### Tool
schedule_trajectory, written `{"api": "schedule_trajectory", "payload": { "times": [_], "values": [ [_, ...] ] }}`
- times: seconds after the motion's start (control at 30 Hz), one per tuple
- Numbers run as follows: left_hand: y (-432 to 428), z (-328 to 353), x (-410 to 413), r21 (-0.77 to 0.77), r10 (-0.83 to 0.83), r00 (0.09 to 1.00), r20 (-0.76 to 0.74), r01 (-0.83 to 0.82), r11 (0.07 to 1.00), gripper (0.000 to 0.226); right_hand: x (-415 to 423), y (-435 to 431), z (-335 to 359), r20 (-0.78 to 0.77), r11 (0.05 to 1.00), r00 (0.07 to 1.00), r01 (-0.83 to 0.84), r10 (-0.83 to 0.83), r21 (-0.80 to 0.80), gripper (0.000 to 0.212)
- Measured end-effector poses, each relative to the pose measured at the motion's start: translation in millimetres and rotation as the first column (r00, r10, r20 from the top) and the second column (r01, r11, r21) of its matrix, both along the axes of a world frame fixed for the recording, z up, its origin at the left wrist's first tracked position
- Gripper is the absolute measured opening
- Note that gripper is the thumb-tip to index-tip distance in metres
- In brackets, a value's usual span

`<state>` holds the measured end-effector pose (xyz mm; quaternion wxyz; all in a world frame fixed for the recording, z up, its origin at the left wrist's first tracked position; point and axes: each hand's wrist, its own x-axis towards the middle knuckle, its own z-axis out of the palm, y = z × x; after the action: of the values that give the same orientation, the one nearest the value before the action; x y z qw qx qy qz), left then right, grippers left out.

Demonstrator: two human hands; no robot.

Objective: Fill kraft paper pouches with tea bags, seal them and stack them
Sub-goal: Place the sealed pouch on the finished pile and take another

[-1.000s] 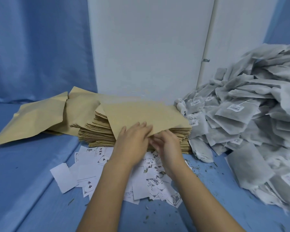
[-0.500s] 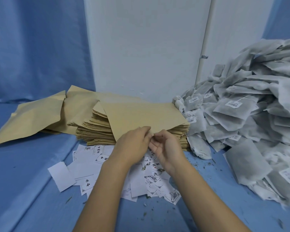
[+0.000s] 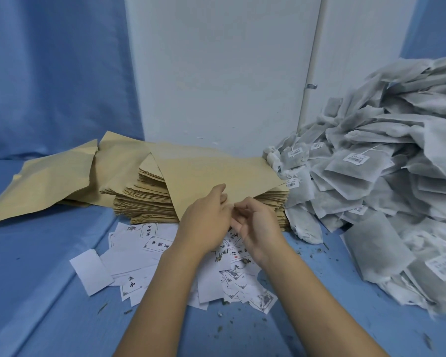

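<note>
Hands meet at the near edge of the top pouch (image 3: 216,173), mid-desk. We note that this pouch lies askew on the stack of kraft pouches (image 3: 144,202), with one corner pointing toward us and its left side raised off the stack.

Left hand (image 3: 206,222): fingers curled over the pouch's near edge, thumb hidden beneath, grip clamped on the paper.

Right hand (image 3: 258,228): fingers curled, tips at the same edge just beside the left fingers. We cannot tell whether this grip is closed on the pouch or only resting against it.

Loose pouches (image 3: 49,176) sprawl to the left of the stack, overlapping one another. A heap of tea bags (image 3: 371,191) fills the right side and touches the stack's right end. Several bags carry barcode tags, and one shows a string.

White printed slips (image 3: 144,253) lie scattered on the blue desk (image 3: 36,292) in front of the stack, beneath both wrists. Dry leaf crumbs (image 3: 312,251) dot the cloth near the heap. A blue curtain (image 3: 49,73) hangs behind at left, and a white wall panel (image 3: 216,73) stands behind the stack.
</note>
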<state>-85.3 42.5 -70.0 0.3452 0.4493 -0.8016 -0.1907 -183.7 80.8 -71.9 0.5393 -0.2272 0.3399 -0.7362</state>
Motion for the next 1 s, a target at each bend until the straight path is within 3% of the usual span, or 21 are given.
{"api": "schedule_trajectory", "payload": {
  "times": [0.13, 0.4, 0.6, 0.77, 1.0],
  "values": [
    [-4.0, -1.0, 1.2, 0.148, -0.019, 0.990, -0.138, 0.040, 0.988, 0.047, -1.7, 0.2, 0.5, 0.032, 1.000, 0.999, 0.000, 0.000, 0.000, 0.023],
    [-6.7, -2.6, 2.1, 0.149, -0.014, 0.981, -0.195, 0.044, 0.988, 0.042, -0.7, -0.3, 0.0, 0.008, 1.000, 1.000, -0.021, 0.021, -0.005, 0.019],
    [-3.9, -2.8, 5.2, 0.012, -0.002, 0.990, -0.144, 0.004, 1.000, 0.037, -0.2, 0.3, -1.1, -0.098, 1.000, 0.995, -0.002, 0.001, -0.006, 0.022],
    [3.4, -1.6, 2.2, -0.220, 0.008, 0.992, 0.127, 0.021, 0.975, 0.054, 3.8, -1.6, -2.2, -0.164, 0.998, 0.984, 0.069, -0.066, 0.013, 0.020],
    [5.7, -4.4, 3.3, -0.334, -0.020, 0.996, 0.085, 0.047, 0.941, 0.048, 3.6, -1.7, 0.1, -0.054, 0.999, 0.998, 0.035, -0.036, -0.026, 0.018]
  ]
}}
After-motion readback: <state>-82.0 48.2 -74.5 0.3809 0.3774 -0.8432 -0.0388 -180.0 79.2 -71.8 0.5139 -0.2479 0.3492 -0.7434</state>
